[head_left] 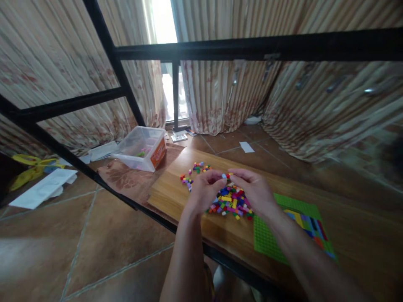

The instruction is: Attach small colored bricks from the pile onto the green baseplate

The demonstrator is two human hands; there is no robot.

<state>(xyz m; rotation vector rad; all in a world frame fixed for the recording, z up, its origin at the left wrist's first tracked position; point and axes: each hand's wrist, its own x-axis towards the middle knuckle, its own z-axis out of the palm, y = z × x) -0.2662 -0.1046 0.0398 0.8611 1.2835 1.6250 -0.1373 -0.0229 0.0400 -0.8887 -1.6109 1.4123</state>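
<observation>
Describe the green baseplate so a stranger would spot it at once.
Start at the wooden table, then find the heap of small loose bricks on it. The green baseplate lies just right of that heap, partly hidden by the person's right forearm. Unlike the bricks, it is one broad, flat sheet, with multicoloured pieces grouped on it.

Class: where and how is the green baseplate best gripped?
Probably pinch the green baseplate at its bare near-left corner, coming from the near left: it lies flat, coloured bricks occupy its right part, and the right forearm crosses over it.
</observation>
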